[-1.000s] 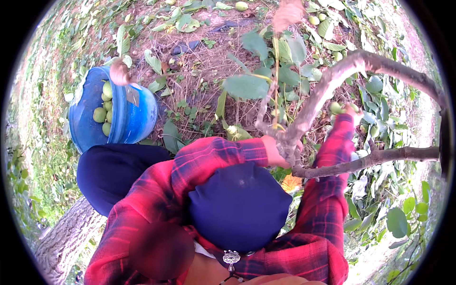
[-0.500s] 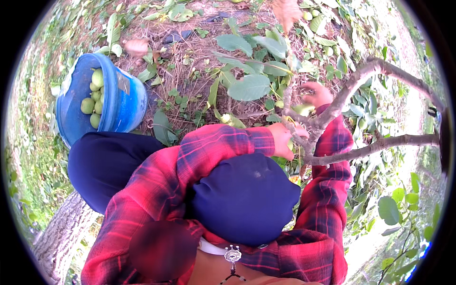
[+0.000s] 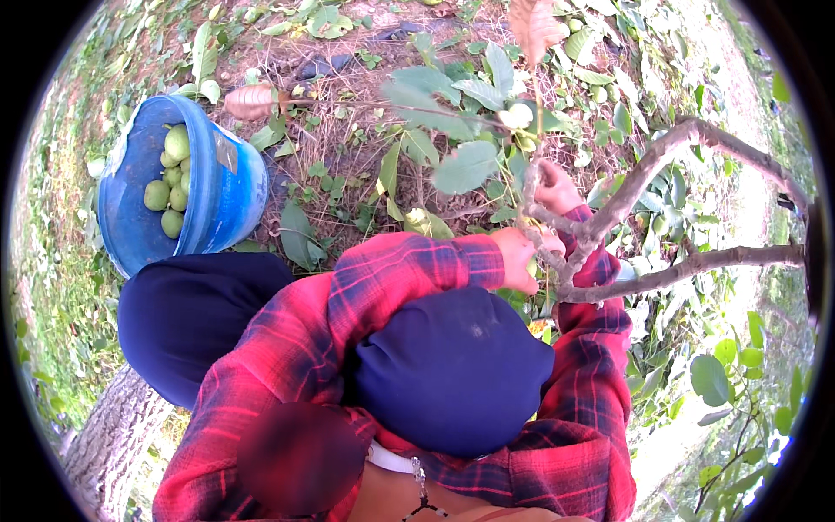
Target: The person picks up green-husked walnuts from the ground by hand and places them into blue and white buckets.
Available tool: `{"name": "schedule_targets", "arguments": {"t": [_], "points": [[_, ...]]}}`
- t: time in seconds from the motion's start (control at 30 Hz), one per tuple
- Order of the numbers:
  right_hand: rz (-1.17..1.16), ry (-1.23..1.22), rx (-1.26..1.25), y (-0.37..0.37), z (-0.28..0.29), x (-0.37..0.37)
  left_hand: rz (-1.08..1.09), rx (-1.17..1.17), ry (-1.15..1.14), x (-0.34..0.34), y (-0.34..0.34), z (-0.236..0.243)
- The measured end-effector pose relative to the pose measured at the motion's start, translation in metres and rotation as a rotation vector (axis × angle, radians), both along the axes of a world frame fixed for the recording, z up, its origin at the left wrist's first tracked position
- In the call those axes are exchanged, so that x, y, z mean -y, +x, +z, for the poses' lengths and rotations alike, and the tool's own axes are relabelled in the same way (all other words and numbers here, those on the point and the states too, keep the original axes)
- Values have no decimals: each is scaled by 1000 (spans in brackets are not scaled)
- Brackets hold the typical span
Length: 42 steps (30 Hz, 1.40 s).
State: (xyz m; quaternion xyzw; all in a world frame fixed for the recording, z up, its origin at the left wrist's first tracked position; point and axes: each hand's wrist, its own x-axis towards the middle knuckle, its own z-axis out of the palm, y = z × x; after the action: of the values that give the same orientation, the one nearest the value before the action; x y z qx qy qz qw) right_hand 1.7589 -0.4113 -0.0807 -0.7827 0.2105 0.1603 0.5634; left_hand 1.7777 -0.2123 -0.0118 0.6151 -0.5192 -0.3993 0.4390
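A bare, forked branch reaches in from the right, with a leafy twig rising from its near end. My right hand is behind the fork, fingers curled against the twig. Just below it my left hand is closed beside the branch, a bit of green showing at its fingers; the branch partly hides what it holds. Pale green walnuts hang among the twig's leaves. At the left a blue bucket lies tipped toward me, with several green walnuts inside.
My knees in dark trousers are bent close under my arms. A tree trunk stands at the lower left. Fallen leaves, dry grass and scattered green walnuts cover the ground. A leafy shoot is at the lower right.
My right hand has drawn in to the twig, its fingers now curled. The twig's leaves have shifted, and pale green walnuts show among them. My left hand has hardly moved.
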Motion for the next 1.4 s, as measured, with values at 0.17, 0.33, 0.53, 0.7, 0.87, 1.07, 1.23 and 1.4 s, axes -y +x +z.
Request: {"name": "schedule_targets", "arguments": {"t": [0.17,0.33,0.53,0.7,0.87,1.07,1.23,1.4], "points": [[-294,-524,230,13,14,8,101,-67,-196,6,-6,-20],[-39,-89,174,-39,16,66,274,-50,-175,3,7,-13],[-1246,-6,485,-180,55,119,375,-87,166,-32,60,-27],[-614,-605,16,-175,60,43,319,-237,314,-39,46,-41],[343,-541,196,-44,28,-48,322,-231,330,-43,46,-40],[228,-1341,-556,60,12,32,471,-350,404,-52,75,-34],[212,-1179,-276,-40,34,55,546,-373,397,-67,91,-50],[-3,-1227,-470,-169,72,128,523,-272,457,-89,113,-51]]}}
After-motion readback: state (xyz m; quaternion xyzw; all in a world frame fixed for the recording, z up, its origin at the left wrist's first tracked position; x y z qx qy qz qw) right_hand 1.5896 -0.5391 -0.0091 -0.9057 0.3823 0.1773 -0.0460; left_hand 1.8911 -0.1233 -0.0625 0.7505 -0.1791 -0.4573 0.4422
